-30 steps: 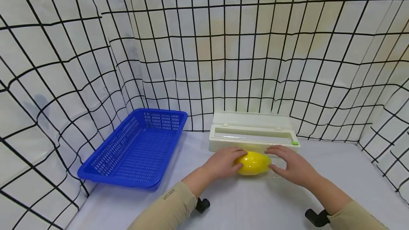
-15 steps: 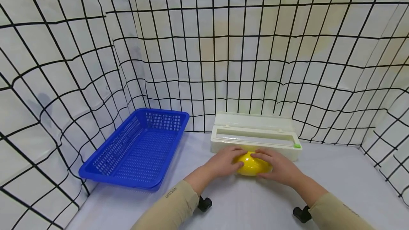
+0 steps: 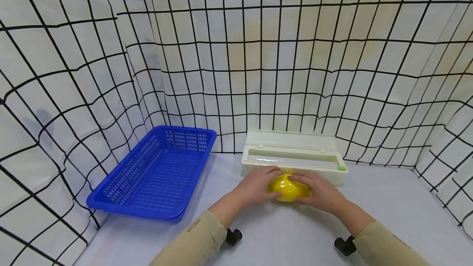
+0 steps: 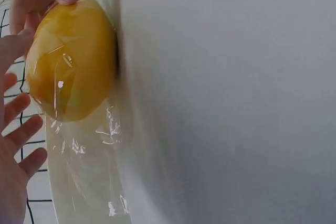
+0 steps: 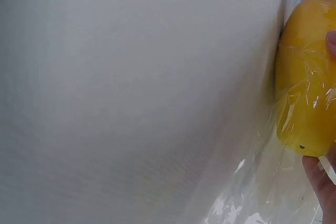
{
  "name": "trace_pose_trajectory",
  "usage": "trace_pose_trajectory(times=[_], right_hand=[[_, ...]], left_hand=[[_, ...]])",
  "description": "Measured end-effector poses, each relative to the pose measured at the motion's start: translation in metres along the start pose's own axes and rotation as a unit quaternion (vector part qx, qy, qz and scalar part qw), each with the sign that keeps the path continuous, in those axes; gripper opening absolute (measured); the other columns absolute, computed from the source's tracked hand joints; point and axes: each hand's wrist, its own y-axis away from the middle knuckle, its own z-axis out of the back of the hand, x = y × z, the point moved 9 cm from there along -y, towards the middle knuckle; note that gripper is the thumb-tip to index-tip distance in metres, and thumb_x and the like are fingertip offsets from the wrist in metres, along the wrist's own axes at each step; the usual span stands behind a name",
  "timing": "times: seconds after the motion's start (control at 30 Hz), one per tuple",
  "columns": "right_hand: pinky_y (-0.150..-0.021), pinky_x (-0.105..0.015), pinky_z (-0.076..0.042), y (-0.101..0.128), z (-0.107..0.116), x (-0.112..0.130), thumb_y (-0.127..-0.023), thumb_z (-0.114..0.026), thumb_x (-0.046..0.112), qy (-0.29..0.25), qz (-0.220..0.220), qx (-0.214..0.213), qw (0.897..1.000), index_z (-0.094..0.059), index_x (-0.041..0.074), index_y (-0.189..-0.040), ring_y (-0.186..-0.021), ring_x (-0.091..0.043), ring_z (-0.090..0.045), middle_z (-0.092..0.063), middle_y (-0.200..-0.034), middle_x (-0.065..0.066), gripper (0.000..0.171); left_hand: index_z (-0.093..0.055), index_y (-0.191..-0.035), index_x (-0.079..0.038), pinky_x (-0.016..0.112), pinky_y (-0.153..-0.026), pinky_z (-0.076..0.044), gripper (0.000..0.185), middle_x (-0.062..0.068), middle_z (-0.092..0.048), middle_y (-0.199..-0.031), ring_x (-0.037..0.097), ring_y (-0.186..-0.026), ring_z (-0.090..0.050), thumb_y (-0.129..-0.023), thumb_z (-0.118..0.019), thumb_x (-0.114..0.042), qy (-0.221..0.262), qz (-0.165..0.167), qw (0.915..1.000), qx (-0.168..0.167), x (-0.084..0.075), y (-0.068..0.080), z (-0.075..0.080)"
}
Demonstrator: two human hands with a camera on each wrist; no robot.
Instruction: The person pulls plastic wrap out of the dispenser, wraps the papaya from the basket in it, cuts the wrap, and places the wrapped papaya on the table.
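In the head view a yellow, mango-shaped fruit [image 3: 286,189] lies on the table, with shiny clear film [image 4: 79,150] around and below it. My left hand [image 3: 255,186] holds its left end, thumb on the near side and fingers on the far side. My right hand [image 3: 320,192] holds the right end, its thumb at the near side. A small dark spot marks one end in the right wrist view. Behind the fruit stands a long white cling film dispenser [image 3: 255,169], lid raised, a film roll showing inside.
At the left stands a blue plastic basket [image 3: 145,212] with slotted walls. White sheet covers the table [image 3: 281,241]. Black wire grid [image 3: 260,71] backed with white sheeting rises behind and at both sides.
My right hand has moved left, from just off the fruit's right end onto it. The left hand stays at the left end. The fruit has hardly moved.
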Motion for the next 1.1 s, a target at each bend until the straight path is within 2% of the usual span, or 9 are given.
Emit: trace_pose_trajectory(times=[0.1, 0.17, 0.43, 0.6, 0.77, 0.93, 1.1], right_hand=[[-0.104, -0.050, -0.044, 0.001, -0.002, -0.003, -0.076, -0.087, 0.033, -0.015, -0.015, 0.008, 1.000, -0.061, 0.026, -0.135, -0.126, -0.027, -0.053, -0.058, -0.137, 0.000, 0.065], [-0.104, -0.051, -0.043, 0.003, -0.003, -0.006, -0.078, -0.085, 0.034, -0.026, -0.028, 0.014, 0.999, -0.059, 0.028, -0.137, -0.127, -0.027, -0.052, -0.056, -0.140, 0.000, 0.065], [-0.101, -0.056, -0.044, 0.014, -0.007, -0.018, -0.078, -0.085, 0.038, -0.051, -0.075, 0.027, 0.996, -0.050, 0.028, -0.145, -0.130, -0.033, -0.050, -0.050, -0.147, -0.006, 0.076], [-0.101, -0.055, -0.045, 0.014, -0.010, -0.019, -0.074, -0.087, 0.040, -0.035, -0.065, 0.039, 0.996, -0.049, 0.027, -0.146, -0.130, -0.034, -0.049, -0.047, -0.148, -0.008, 0.083], [-0.100, -0.052, -0.046, 0.011, -0.010, -0.018, -0.076, -0.087, 0.032, -0.013, -0.056, 0.042, 0.997, -0.048, 0.025, -0.146, -0.127, -0.032, -0.052, -0.049, -0.145, -0.008, 0.080], [-0.101, -0.053, -0.045, 0.010, -0.008, -0.018, -0.078, -0.085, 0.028, -0.023, -0.070, 0.051, 0.996, -0.050, 0.025, -0.145, -0.128, -0.033, -0.051, -0.051, -0.144, -0.009, 0.075], [-0.101, -0.053, -0.045, 0.009, -0.005, -0.018, -0.080, -0.084, 0.030, -0.042, -0.076, 0.061, 0.994, -0.050, 0.027, -0.145, -0.127, -0.032, -0.053, -0.053, -0.142, -0.008, 0.074]], left_hand=[[-0.043, -0.150, -0.028, 0.038, -0.112, -0.035, 0.072, -0.002, -0.045, -0.149, 0.019, -0.134, -0.045, -0.087, -0.072, -0.049, -0.023, -0.045, 0.9986, 0.014, -0.009, 0.001, -0.005], [-0.041, -0.151, -0.031, 0.037, -0.112, -0.036, 0.075, -0.001, -0.044, -0.149, 0.020, -0.134, -0.045, -0.086, -0.074, -0.047, -0.024, -0.052, 0.9981, 0.022, -0.010, 0.001, -0.009], [-0.040, -0.152, -0.030, 0.036, -0.113, -0.033, 0.075, -0.003, -0.043, -0.153, 0.018, -0.137, -0.042, -0.087, -0.077, -0.035, -0.009, -0.031, 0.9992, 0.022, -0.002, 0.001, -0.013], [-0.040, -0.152, -0.025, 0.039, -0.114, -0.033, 0.075, -0.005, -0.044, -0.151, 0.017, -0.137, -0.043, -0.087, -0.076, -0.036, 0.006, -0.021, 0.9996, 0.019, 0.003, 0.000, -0.014], [-0.040, -0.151, -0.023, 0.042, -0.112, -0.033, 0.078, -0.006, -0.043, -0.152, 0.014, -0.138, -0.041, -0.085, -0.077, -0.040, 0.015, -0.006, 0.9996, 0.025, 0.005, 0.001, -0.015], [-0.035, -0.153, -0.025, 0.042, -0.112, -0.032, 0.089, -0.005, -0.038, -0.155, 0.014, -0.140, -0.038, -0.080, -0.082, -0.044, 0.013, -0.003, 0.9990, 0.042, 0.005, 0.000, -0.019], [-0.033, -0.154, -0.024, 0.040, -0.112, -0.032, 0.091, -0.002, -0.037, -0.154, 0.015, -0.138, -0.039, -0.080, -0.083, -0.042, 0.011, -0.003, 0.9988, 0.047, 0.005, -0.001, -0.022]])
